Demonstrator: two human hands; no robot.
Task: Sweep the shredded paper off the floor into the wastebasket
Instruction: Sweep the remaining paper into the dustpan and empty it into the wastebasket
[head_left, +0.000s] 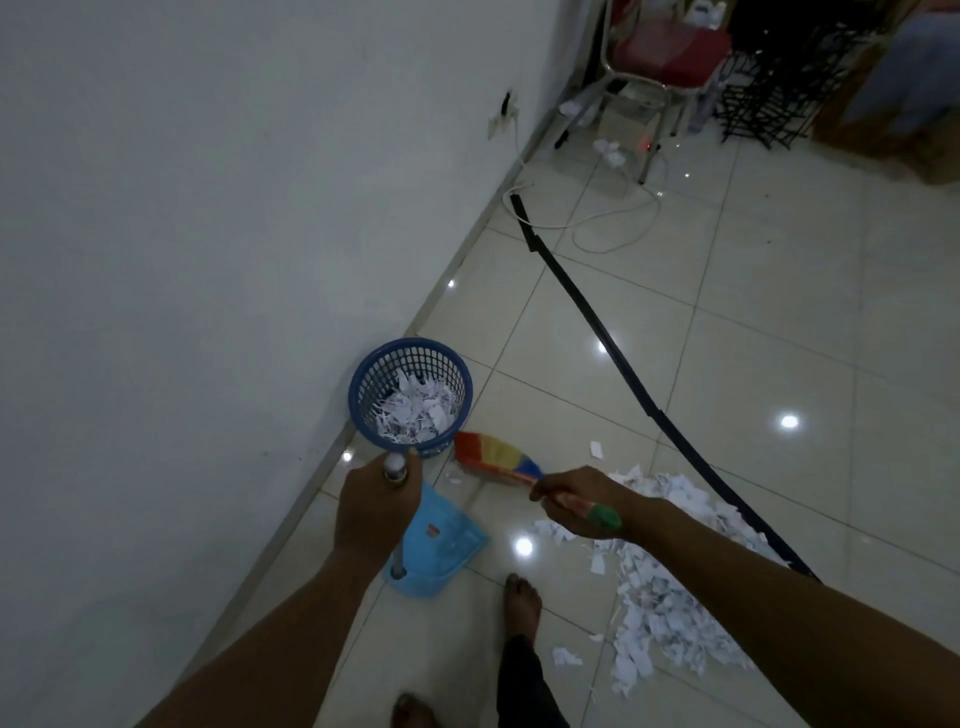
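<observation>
Head cam: left hand (376, 512) grips the dustpan (441, 545) pole, right hand (579, 501) grips the little broom (496, 457). Wastebasket (410, 397) by the wall is already part full, but a big paper pile (660, 587) sits on the floor to the right. Looks like between loads, so next is probably sweeping more into the pan.

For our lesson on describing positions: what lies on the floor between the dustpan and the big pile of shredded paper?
In the head view, mostly bare tile and a light's glare; the person's bare foot stands between the dustpan and the pile.
</observation>
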